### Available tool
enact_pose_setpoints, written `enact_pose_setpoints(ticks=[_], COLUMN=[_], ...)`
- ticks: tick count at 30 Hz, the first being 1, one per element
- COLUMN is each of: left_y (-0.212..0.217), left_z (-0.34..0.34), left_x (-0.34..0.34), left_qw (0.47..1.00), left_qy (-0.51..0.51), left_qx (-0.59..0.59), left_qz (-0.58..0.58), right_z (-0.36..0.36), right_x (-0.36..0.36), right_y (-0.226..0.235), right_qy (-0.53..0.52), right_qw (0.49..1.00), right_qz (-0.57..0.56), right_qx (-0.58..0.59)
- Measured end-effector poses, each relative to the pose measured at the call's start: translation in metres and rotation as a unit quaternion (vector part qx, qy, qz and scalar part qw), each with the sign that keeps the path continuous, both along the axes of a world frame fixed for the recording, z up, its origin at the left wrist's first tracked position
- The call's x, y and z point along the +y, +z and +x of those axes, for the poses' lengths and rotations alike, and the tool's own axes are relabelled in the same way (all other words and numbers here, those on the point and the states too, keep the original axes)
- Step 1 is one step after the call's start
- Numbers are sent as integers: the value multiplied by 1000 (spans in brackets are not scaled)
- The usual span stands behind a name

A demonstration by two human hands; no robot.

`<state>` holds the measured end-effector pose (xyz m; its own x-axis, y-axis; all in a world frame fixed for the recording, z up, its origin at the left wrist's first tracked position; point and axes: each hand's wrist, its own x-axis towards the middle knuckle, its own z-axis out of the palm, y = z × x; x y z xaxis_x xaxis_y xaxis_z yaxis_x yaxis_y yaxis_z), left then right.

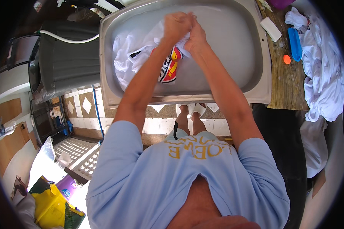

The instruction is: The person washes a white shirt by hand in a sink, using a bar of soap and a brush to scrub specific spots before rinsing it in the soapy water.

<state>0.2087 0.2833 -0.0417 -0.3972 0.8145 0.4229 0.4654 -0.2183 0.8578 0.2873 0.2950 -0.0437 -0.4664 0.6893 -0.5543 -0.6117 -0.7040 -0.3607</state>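
Note:
A white shirt (pixel 130 53) with a red and yellow print (pixel 170 66) lies in a steel sink (pixel 240 91) filled with cloudy water. My left hand (pixel 176 24) and my right hand (pixel 197 36) are pressed together above the middle of the sink. Both are closed on a bunched part of the white shirt. The rest of the cloth trails down to the left into the water.
A wooden counter (pixel 288 84) on the right carries a white soap bar (pixel 270 28), a blue brush (pixel 295 44), an orange ball (pixel 287 59) and a heap of white cloths (pixel 325 72). A dark tub (pixel 68 61) stands left of the sink. Tiled floor and bags lie below.

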Motion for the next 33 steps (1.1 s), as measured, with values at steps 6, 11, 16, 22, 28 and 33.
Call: enact_pose_setpoints(ticks=[6,11,16,22,28,33], left_y=[55,84,94,105,98,100], left_z=[-107,-115,-120,-120,-134,-134], left_x=[-37,-79,-83,-87,-89,-89], left_qw=[951,934,940,955,962,955], left_qy=[-19,-98,-140,-117,-137,-125], left_qx=[-165,-265,-281,-252,-226,-253], left_qz=[-260,-216,-137,-106,-68,-91], right_z=[25,28,34,37,38,43], right_x=[32,29,29,26,25,29], right_y=[24,36,37,46,52,52], right_qy=[16,76,93,103,113,120], right_qw=[996,982,963,948,939,929], right_qz=[49,147,238,288,317,339], right_qx=[72,86,90,85,73,87])
